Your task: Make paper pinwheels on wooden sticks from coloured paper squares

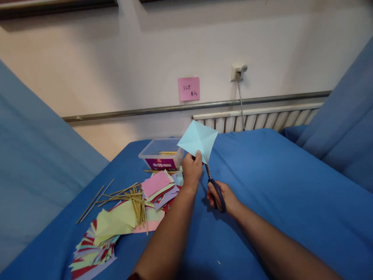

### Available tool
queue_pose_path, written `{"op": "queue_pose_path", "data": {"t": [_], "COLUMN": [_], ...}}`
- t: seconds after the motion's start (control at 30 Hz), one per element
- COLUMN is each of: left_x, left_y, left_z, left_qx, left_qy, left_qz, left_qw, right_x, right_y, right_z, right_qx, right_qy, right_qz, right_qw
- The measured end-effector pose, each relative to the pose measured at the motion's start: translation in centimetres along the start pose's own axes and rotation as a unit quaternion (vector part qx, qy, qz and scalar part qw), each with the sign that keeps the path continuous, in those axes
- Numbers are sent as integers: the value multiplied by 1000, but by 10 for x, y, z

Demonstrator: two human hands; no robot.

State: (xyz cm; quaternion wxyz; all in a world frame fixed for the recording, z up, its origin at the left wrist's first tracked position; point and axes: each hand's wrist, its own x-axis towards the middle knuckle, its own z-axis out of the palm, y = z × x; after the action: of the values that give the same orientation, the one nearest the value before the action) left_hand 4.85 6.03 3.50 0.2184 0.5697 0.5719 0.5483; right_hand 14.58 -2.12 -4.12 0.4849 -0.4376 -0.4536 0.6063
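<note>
A light blue creased square of paper (pixel 198 143) is held up above the blue-covered tabletop (pixel 262 186) by the left hand (pixel 191 169), its lower corner pinched between thumb and fingers (pixel 198 156). A pair of blue-handled scissors (pixel 214 184) is gripped by the right hand (pixel 220 196), fingers closed through the handle loops, and the blades are set at the paper's lower edge just beside the left thumb. To the left, a scatter of thin wooden sticks (pixel 128 196) is seen over piles of coloured paper squares (pixel 116 225). A clear plastic box with a purple label (pixel 161 154) stands behind them. A pink sticky note (pixel 189 88) is fixed to the wall.
</note>
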Motion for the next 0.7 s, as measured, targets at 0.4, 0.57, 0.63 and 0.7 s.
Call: {"op": "queue_pose_path", "data": {"t": [0.4, 0.57, 0.63, 0.7], "left_x": [2, -1, -2, -2], "left_y": [8, 13, 14, 15], "left_z": [-8, -8, -8, -8], "left_qx": [119, 138, 138, 133], "left_qy": [-40, -37, -36, -35], "left_qz": [44, 48, 46, 41], "left_qw": [991, 989, 989, 990], "right_x": [3, 3, 2, 0], "right_y": [8, 9, 7, 4], "right_z": [3, 4, 5, 7], "right_qx": [19, 21, 27, 31], "right_qy": [14, 14, 15, 17], "right_qz": [-5, -16, -14, -11], "right_qw": [1000, 1000, 999, 999]}}
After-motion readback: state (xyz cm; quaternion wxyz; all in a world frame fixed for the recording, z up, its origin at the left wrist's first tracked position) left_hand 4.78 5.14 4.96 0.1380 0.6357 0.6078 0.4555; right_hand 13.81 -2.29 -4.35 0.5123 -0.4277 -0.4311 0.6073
